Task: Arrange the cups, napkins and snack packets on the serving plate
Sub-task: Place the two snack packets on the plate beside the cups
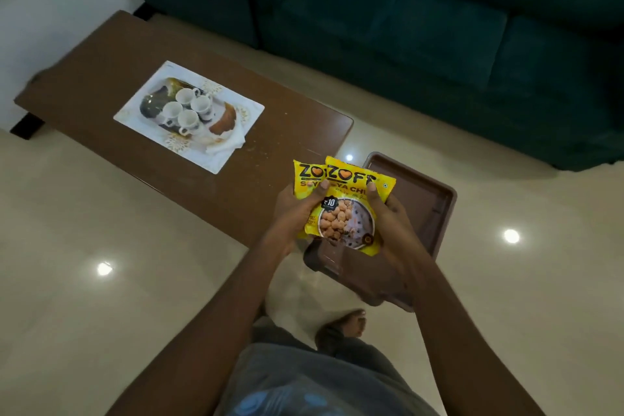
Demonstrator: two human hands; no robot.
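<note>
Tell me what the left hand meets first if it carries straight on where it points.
The left hand grips the snack packets; beyond them, likely the table end, though depth is unclear.

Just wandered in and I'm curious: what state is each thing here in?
Snack packets: two, overlapping, held up.
Left grip: holding the packets.
Right grip: holding the packets.
Cups: four, upright on the serving plate.
Napkins: lying at the plate's edge.
Brown tray: bare, below the packets.

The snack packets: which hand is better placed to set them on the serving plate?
Probably left. The serving plate lies to the left, nearer the left hand; the right hand would have to cross over. Both hands grip the snack packets.
</note>
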